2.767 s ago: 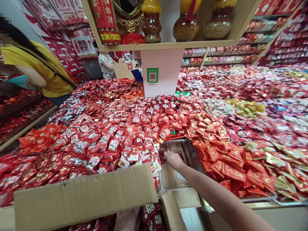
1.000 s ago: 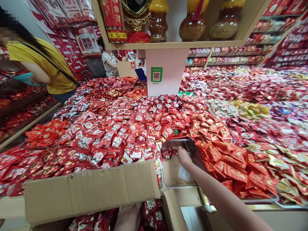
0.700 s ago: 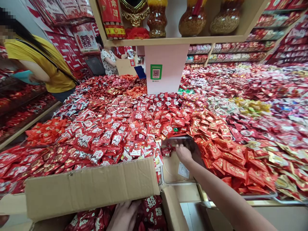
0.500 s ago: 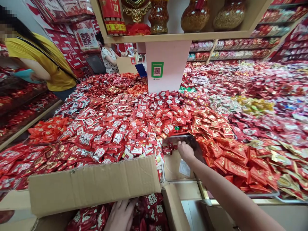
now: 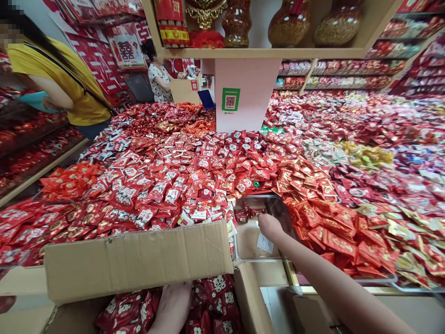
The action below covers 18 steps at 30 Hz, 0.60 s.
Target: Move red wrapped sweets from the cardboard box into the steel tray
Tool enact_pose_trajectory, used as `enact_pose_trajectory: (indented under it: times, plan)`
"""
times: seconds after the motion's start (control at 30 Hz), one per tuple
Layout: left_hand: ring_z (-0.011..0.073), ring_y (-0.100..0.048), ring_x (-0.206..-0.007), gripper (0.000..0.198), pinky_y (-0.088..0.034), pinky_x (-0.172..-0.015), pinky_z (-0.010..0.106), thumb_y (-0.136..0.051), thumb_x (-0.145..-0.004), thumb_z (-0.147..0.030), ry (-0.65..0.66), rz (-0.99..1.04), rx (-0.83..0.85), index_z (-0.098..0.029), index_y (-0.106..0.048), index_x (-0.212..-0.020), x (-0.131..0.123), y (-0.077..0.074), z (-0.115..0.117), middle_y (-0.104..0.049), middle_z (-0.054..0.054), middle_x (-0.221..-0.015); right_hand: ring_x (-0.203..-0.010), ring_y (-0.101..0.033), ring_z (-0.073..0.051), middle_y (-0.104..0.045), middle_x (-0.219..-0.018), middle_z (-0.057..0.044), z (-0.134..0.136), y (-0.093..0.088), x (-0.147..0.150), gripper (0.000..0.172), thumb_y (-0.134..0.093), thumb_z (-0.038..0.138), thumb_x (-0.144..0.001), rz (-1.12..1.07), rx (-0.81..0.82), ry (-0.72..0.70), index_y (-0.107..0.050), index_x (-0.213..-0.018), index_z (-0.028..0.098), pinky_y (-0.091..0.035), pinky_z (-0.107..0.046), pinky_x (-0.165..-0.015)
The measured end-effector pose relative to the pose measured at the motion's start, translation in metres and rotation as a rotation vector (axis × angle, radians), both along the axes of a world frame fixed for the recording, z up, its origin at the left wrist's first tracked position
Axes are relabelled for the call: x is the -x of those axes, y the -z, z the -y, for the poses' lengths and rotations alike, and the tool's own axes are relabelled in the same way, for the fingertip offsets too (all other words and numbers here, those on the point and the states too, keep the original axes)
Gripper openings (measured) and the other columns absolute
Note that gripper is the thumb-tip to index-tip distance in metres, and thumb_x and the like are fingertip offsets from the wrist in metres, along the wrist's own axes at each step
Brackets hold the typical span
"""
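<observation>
My right hand (image 5: 269, 226) reaches into a clear plastic bin (image 5: 253, 241) set in the candy display. The bin is nearly bare, with a few small red candies (image 5: 247, 213) at its far end, just beyond my knuckles. The fingers curl downward and their tips are hidden. My left hand (image 5: 170, 301) is sunk into a cardboard box (image 5: 139, 260) at the near edge. It rests among dark red packets (image 5: 217, 299) printed with white characters, and its fingers are buried.
Heaps of red and gold wrapped candies (image 5: 181, 171) cover the whole display. A pink pillar with a green QR sign (image 5: 231, 99) stands at its middle, under a shelf of jars (image 5: 288, 23). A person in yellow (image 5: 69, 88) leans in at the left; another person (image 5: 158, 81) stands farther back.
My right hand has shifted a little to the right inside the bin and drawn slightly back from the candies. My left hand has pushed deeper into the box. The view has tilted down.
</observation>
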<state>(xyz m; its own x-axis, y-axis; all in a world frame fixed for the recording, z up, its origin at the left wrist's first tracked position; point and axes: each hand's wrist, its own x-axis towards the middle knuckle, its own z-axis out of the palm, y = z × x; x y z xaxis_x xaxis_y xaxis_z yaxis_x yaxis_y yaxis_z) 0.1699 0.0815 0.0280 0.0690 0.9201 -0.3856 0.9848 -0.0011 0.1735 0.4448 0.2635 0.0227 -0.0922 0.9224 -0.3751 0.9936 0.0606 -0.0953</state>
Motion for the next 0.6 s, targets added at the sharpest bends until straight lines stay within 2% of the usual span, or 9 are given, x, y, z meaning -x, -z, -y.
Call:
enact_pose_trajectory:
  times: [0.13,0.2,0.27,0.33,0.4,0.5,0.53,0.6]
  plan:
    - [0.0378,-0.060,-0.098,0.039,-0.040,-0.086,0.052,-0.034,-0.073,-0.005,-0.046,0.098,0.006,-0.004,-0.066,-0.095,-0.001,0.004,-0.003,-0.068,0.025,-0.098,-0.082,-0.063,-0.021,-0.068,-0.087,-0.010,0.022,-0.008,0.001,0.015,-0.057,0.024,-0.080,-0.033,0.056,-0.044,-0.063,-0.085,0.012,-0.048,-0.033,-0.069]
    - [0.0377,-0.059,-0.099,0.038,-0.040,-0.087,0.051,-0.036,-0.073,-0.006,-0.062,0.174,-0.010,-0.006,-0.065,-0.098,0.001,0.000,0.000,-0.068,0.023,-0.097,-0.084,-0.064,-0.025,-0.069,-0.087,-0.013,0.031,-0.018,-0.001,0.015,-0.057,0.024,-0.077,-0.071,0.047,-0.052,-0.064,-0.085,0.013,-0.046,-0.032,-0.067]
    - [0.0357,-0.055,-0.105,0.039,-0.037,-0.092,0.050,-0.041,-0.074,-0.008,-0.082,0.270,-0.039,-0.011,-0.061,-0.107,0.002,-0.009,0.007,-0.066,0.019,-0.106,-0.086,-0.064,-0.026,-0.069,-0.088,-0.013,0.045,-0.036,-0.006,0.019,-0.052,0.027,-0.079,-0.111,0.023,-0.051,-0.063,-0.090,0.015,-0.045,-0.031,-0.067]
    - [0.0315,-0.052,-0.110,0.036,-0.037,-0.095,0.046,-0.045,-0.077,-0.015,-0.126,0.381,-0.070,-0.015,-0.056,-0.111,0.000,-0.026,0.018,-0.062,0.015,-0.114,-0.084,-0.064,-0.023,-0.069,-0.088,-0.011,0.066,-0.061,-0.010,0.023,-0.046,0.031,-0.083,-0.236,-0.027,-0.043,-0.060,-0.093,0.016,-0.045,-0.029,-0.069]
    - [0.0252,-0.054,-0.106,0.028,-0.042,-0.092,0.038,-0.049,-0.079,-0.022,-0.192,0.495,-0.097,-0.020,-0.053,-0.106,-0.008,-0.047,0.030,-0.061,0.011,-0.111,-0.076,-0.062,-0.020,-0.067,-0.081,-0.007,0.095,-0.087,-0.010,0.024,-0.044,0.038,-0.084,-0.501,-0.054,-0.035,-0.057,-0.088,0.019,-0.045,-0.028,-0.067]
    - [0.0178,-0.057,-0.090,0.022,-0.046,-0.082,0.028,-0.057,-0.074,-0.020,-0.264,0.632,-0.129,-0.025,-0.049,-0.094,-0.026,-0.080,0.041,-0.059,0.002,-0.096,-0.062,-0.058,-0.016,-0.061,-0.070,-0.002,0.145,-0.117,0.010,0.029,-0.042,0.047,-0.084,-0.867,0.187,-0.057,-0.055,-0.085,0.021,-0.046,-0.025,-0.056]
    - [0.0172,-0.057,-0.089,0.025,-0.046,-0.082,0.028,-0.060,-0.071,-0.018,-0.273,0.685,-0.145,-0.025,-0.050,-0.093,-0.032,-0.089,0.043,-0.057,0.001,-0.094,-0.063,-0.058,-0.015,-0.062,-0.073,-0.003,0.160,-0.122,0.021,0.030,-0.043,0.048,-0.084,-0.961,0.287,-0.046,-0.054,-0.094,0.022,-0.047,-0.024,-0.054]
    - [0.0174,-0.055,-0.089,0.028,-0.045,-0.081,0.028,-0.064,-0.068,-0.014,-0.277,0.806,-0.187,-0.024,-0.052,-0.091,-0.041,-0.103,0.046,-0.054,0.001,-0.093,-0.075,-0.062,-0.017,-0.064,-0.090,-0.005,0.184,-0.124,0.043,0.040,-0.050,0.046,-0.081,-1.124,0.390,-0.013,-0.046,-0.113,0.022,-0.051,-0.025,-0.060]
